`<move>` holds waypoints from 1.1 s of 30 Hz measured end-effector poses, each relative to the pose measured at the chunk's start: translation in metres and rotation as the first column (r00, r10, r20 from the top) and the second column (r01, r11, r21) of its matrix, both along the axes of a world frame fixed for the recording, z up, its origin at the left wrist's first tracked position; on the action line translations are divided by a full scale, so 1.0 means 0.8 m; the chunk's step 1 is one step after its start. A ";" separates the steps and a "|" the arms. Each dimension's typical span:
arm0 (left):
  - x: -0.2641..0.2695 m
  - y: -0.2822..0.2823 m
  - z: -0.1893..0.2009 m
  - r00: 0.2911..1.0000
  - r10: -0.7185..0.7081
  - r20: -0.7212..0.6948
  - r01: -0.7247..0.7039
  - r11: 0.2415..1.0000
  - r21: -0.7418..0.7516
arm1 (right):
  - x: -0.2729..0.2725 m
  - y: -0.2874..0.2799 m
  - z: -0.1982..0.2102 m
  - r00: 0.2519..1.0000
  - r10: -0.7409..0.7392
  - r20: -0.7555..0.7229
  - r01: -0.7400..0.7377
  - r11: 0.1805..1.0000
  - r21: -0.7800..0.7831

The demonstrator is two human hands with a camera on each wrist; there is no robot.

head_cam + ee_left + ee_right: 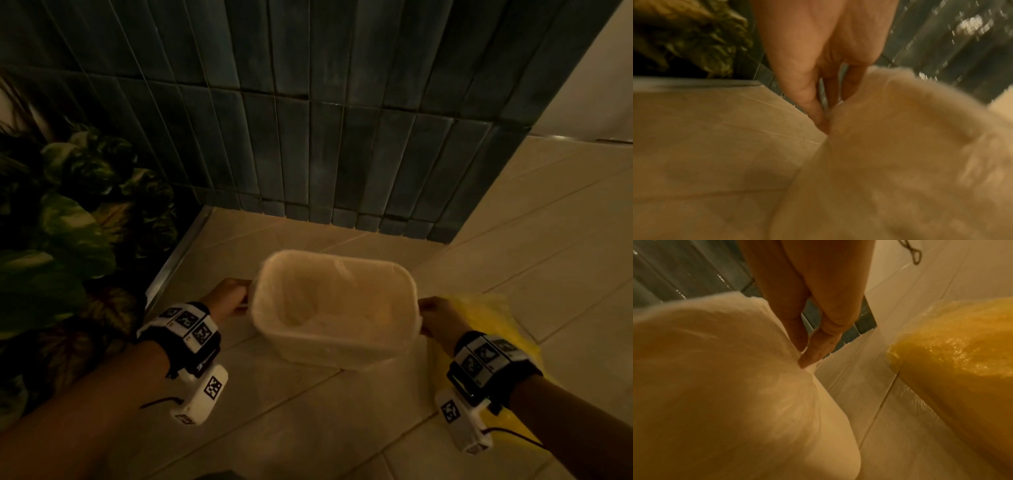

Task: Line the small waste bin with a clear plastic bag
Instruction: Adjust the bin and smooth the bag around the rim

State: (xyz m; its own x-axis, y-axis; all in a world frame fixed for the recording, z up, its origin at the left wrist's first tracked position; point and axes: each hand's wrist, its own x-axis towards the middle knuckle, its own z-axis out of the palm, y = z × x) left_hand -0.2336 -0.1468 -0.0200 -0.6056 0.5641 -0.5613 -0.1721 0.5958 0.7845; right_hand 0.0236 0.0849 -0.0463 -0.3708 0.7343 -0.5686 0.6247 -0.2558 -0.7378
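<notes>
A small cream waste bin (329, 356) stands on the tiled floor, seen from above. A clear plastic bag (339, 301) lies inside it, and its film is folded over the rim. My left hand (234, 298) is at the bin's left side, where thumb and fingers pinch the bag's edge (833, 107) against the bin (900, 162). At the bin's right side my right hand (433, 315) pinches the film in the same way. In the right wrist view the right hand (804, 358) holds the film at the bin's (725, 386) upper wall. Both wrist views are blurred.
A dark tiled wall (308, 120) rises just behind the bin. A leafy plant (68, 222) fills the left side behind a metal floor strip (178, 257). A yellow plastic bag (486, 318) lies on the floor under my right wrist.
</notes>
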 end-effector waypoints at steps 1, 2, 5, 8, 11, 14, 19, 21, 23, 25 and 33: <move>0.001 0.002 -0.001 0.996 0.015 0.083 -0.017 1.000 0.025 | 0.001 -0.003 0.003 1.000 0.000 -0.029 -0.001 0.999 -0.041; 0.001 0.002 -0.001 0.991 0.003 0.134 -0.007 0.999 0.035 | 0.001 -0.008 0.007 0.998 0.000 -0.068 -0.006 0.997 -0.082; -0.003 -0.001 -0.007 0.970 0.035 0.242 -0.063 0.992 0.111 | 0.005 -0.014 0.020 0.985 -0.008 -0.174 -0.028 0.979 -0.202; -0.003 -0.006 -0.011 0.979 -0.005 0.203 -0.021 0.992 0.124 | 0.009 -0.013 0.022 0.979 0.005 -0.205 -0.056 0.968 -0.245; 0.003 -0.006 -0.011 0.990 -0.094 0.108 0.084 0.992 0.091 | 0.009 -0.014 0.015 0.982 0.030 -0.188 -0.069 0.977 -0.204; 0.006 0.003 -0.003 0.950 -0.267 -0.161 0.261 0.963 -0.063 | 0.004 -0.018 0.006 0.992 0.026 -0.125 -0.040 0.993 -0.114; 0.006 0.007 -0.009 0.897 -0.255 -0.361 0.227 0.967 -0.119 | -0.002 -0.022 -0.005 0.991 -0.065 -0.118 0.057 0.996 -0.065; 0.010 0.007 -0.010 0.927 -0.178 -0.329 0.168 0.984 -0.060 | -0.002 -0.022 -0.009 0.990 -0.078 -0.119 0.073 0.996 -0.042; 0.011 0.008 -0.011 0.951 -0.127 -0.281 0.129 0.992 -0.014 | 0.000 -0.021 -0.011 0.989 -0.088 -0.115 0.086 0.996 -0.020; 0.010 0.008 -0.014 0.978 -0.043 -0.202 0.050 0.998 0.026 | 0.001 -0.018 -0.014 0.988 -0.111 -0.106 0.109 0.994 -0.021; 0.003 0.010 -0.012 0.951 0.223 0.214 -0.242 0.968 0.069 | -0.004 -0.003 -0.019 0.968 -0.177 -0.178 0.136 0.966 -0.221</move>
State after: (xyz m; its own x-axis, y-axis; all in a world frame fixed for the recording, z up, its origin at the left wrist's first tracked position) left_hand -0.2309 -0.1385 -0.0297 -0.6054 0.4765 -0.6375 -0.4582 0.4463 0.7687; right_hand 0.0203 0.0828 -0.0616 -0.3790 0.6673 -0.6411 0.4137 -0.4976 -0.7624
